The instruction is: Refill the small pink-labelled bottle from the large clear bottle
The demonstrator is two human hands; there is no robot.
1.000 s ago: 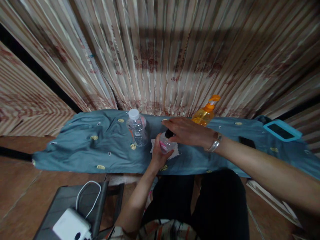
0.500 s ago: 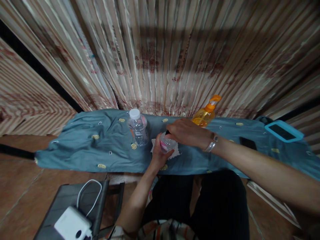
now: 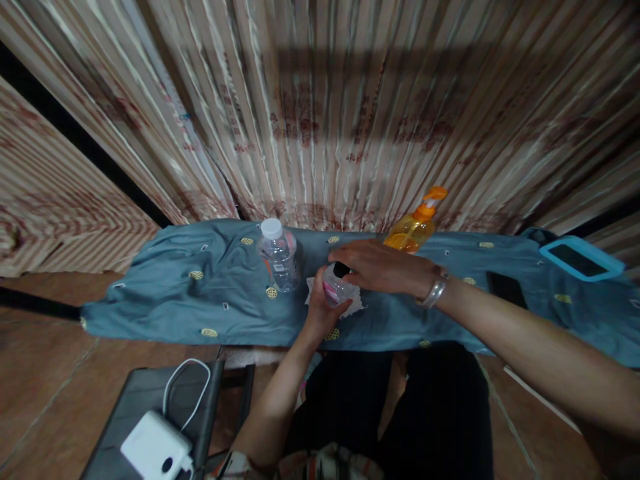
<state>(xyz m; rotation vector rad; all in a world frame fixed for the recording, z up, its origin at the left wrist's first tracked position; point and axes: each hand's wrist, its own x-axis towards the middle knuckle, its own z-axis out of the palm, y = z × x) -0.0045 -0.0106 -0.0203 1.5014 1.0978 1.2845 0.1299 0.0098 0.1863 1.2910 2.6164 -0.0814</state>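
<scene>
My left hand (image 3: 321,308) is wrapped round the side of a small clear bottle (image 3: 336,290) with a pink label, its thumb in front. The bottle stands upright over a white cloth (image 3: 356,303), which lies on the blue-green cloth cover. On top of the bottle is a black cap (image 3: 341,269), partly covered by the fingers of my right hand (image 3: 383,265), which curl round it from above. Left of my hands stands a larger clear bottle (image 3: 281,260) with a white lid. Behind my right hand is an orange pump bottle (image 3: 411,230), its base hidden.
A black phone (image 3: 506,289) and a light-blue framed object with a dark panel (image 3: 581,259) lie to the right on the cloth cover (image 3: 165,293). A dark stool (image 3: 117,407) at lower left holds a white power bank (image 3: 155,445) with a cable. Pleated curtains (image 3: 330,120) hang behind.
The fingers of my right hand have shifted slightly round the cap, and more of the black top shows. The left hand keeps its hold. The whole view has moved a little.
</scene>
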